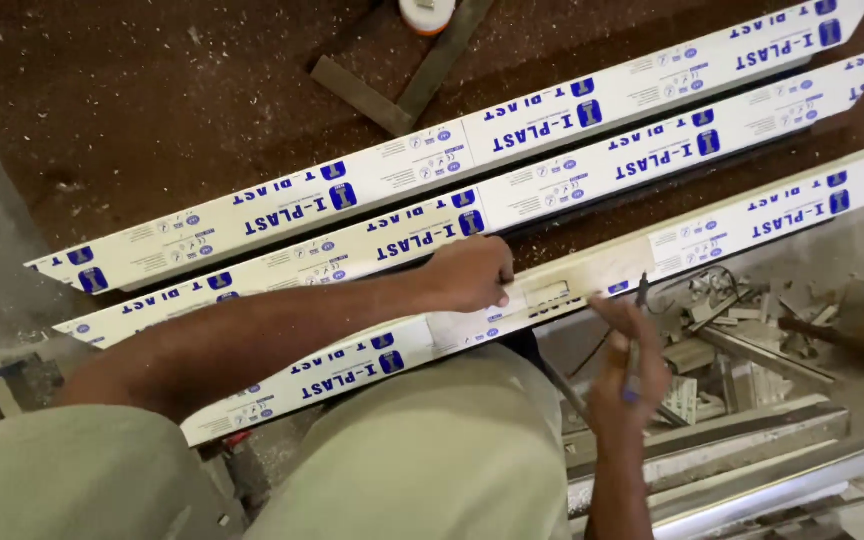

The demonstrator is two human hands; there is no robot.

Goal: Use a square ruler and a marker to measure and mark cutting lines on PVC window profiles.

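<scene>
Pressing the nearest white profile point(552, 290), left hand point(472, 272) lies flat; right hand point(630, 365) grips a pen point(636, 340).

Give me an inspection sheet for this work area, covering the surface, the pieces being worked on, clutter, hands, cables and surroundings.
Surface: dark reddish-brown floor strewn with shavings and dust.
Job's things: three long white profile strips with blue print, lying side by side on a slant; the nearest strip has part of its printed film off near the middle.
Clutter: pile of offcuts at right; metal rails below it.
Hands: left hand rests on the nearest strip; right hand holds a pen, tip near that strip.
Cables: thin dark wire by the offcuts.
Surroundings: metal square and a round white object at the top; the person's light trousers below.
</scene>
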